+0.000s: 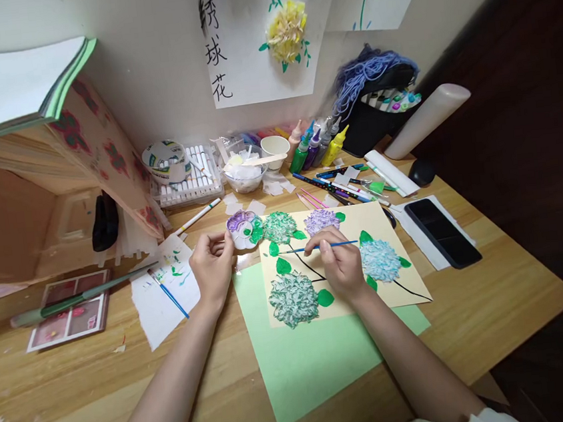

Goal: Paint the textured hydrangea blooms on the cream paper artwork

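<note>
The brush's tip was too thin to make out against the paint, and the right hand (340, 265) covered where the black stems met on the picture (363, 219). Both forearms were cut off at the lower edge of the view. The left hand's fingertips (222, 244) hid the near rim of the palette (244, 229).

The right hand pinched the slim blue brush (315, 248) between thumb and fingers, its handle lying almost level across the cream sheet, pointing left toward a green leaf. The left hand (213, 265) gripped the palette by its edge, just left of the picture's upper corner; it was a small white flower-shaped dish with purple and green wells.

The picture was smooth cream paper bearing four puffy, crinkled blooms in green, purple and pale blue, with flat glossy green leaves. It lay on a plain light-green sheet (317, 355) on the pale wooden table (79, 393). A second blue brush (168, 293) rested on white paper dabbed with green, left of the left hand. A flat black phone (442, 232) lay to the right, well apart from the hands.
</note>
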A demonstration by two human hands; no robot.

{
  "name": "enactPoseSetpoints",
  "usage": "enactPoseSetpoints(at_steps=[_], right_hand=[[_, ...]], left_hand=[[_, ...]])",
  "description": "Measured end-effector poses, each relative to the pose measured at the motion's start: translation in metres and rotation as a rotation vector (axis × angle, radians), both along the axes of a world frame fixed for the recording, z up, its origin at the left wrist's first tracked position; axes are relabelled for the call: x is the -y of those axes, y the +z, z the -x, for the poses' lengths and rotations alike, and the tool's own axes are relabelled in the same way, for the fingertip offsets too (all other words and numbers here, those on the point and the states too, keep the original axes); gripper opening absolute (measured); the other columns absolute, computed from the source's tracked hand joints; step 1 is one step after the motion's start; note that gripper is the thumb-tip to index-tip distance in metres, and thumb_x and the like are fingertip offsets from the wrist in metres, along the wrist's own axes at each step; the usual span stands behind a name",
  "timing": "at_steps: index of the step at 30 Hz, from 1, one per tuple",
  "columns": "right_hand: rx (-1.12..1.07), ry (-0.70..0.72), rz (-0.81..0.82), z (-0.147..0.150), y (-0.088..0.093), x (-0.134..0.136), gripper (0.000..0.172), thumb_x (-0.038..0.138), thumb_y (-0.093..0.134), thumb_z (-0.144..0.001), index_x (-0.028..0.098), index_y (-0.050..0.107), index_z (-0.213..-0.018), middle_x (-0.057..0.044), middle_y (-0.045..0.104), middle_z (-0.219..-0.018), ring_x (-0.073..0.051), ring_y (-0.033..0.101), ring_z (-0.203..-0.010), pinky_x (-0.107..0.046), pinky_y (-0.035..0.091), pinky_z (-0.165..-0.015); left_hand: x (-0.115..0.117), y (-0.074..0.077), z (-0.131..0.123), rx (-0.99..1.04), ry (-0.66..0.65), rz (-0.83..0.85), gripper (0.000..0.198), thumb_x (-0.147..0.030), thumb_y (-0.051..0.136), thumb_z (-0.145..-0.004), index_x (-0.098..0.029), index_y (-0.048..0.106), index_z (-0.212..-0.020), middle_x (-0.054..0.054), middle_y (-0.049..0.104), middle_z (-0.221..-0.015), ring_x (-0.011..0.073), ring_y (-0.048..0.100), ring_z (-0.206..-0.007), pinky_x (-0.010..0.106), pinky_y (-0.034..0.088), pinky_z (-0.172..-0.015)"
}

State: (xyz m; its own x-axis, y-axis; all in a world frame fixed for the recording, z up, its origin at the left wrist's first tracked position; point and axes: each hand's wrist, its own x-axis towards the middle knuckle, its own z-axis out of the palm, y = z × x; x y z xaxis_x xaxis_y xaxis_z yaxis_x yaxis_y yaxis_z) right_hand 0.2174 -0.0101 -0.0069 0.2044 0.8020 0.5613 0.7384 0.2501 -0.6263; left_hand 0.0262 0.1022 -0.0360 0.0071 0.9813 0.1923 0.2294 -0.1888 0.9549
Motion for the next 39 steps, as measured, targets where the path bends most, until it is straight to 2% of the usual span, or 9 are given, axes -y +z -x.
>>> enactPoseSetpoints(at_steps=[11,26,31,36,39], right_hand=[[0.033,-0.018,-0.015,-0.0012,0.0001,0.0001,0.03,0.016,0.033,-0.094,0.022,0.054,-0.073,-0.002,0.061,-0.069,-0.017,0.055,-0.073,-0.032,0.042,-0.069],[0.062,0.042,0.018,-0.0006,0.0028,0.0019,0.028,0.016,0.035,-0.093,0.022,0.054,-0.073,-0.002,0.06,-0.069,-0.017,0.055,-0.072,-0.033,0.043,-0.069],[0.05,0.008,-0.024,-0.003,0.0032,0.0011,0.028,0.013,0.034,-0.092,0.022,0.054,-0.074,-0.002,0.061,-0.069,-0.017,0.055,-0.073,-0.033,0.043,-0.069],[0.078,0.061,0.001,-0.0034,0.003,0.0001,0.027,0.014,0.035,-0.092,0.022,0.054,-0.075,-0.002,0.061,-0.07,-0.017,0.055,-0.073,-0.033,0.043,-0.07],[0.083,0.03,-0.013,-0.0033,0.003,0.0,0.027,0.014,0.035,-0.092,0.022,0.054,-0.076,-0.002,0.061,-0.071,-0.018,0.055,-0.073,-0.034,0.043,-0.07]], left_hand=[[-0.0002,0.0011,-0.0007,-0.009,0.011,-0.003,0.02,-0.036,0.065,-0.076,-0.017,0.058,-0.075,0.0,0.066,-0.071,0.0115,0.065,-0.06,0.022,0.054,-0.057],[-0.0009,0.0004,-0.0005,-0.011,0.006,0.011,0.021,-0.038,0.064,-0.076,-0.017,0.058,-0.076,0.0,0.066,-0.072,0.012,0.065,-0.061,0.023,0.054,-0.058],[-0.0006,0.0001,-0.0001,-0.005,0.006,0.007,0.021,-0.037,0.064,-0.077,-0.018,0.057,-0.076,0.0,0.066,-0.071,0.012,0.065,-0.061,0.024,0.054,-0.059],[-0.0008,0.0003,-0.0011,-0.003,0.007,0.003,0.021,-0.037,0.064,-0.076,-0.018,0.057,-0.076,0.0,0.066,-0.071,0.0118,0.065,-0.061,0.023,0.054,-0.058],[-0.0008,0.0003,-0.0012,-0.003,0.004,0.003,0.021,-0.037,0.064,-0.077,-0.018,0.057,-0.076,0.0,0.066,-0.072,0.0117,0.065,-0.061,0.023,0.054,-0.058]])
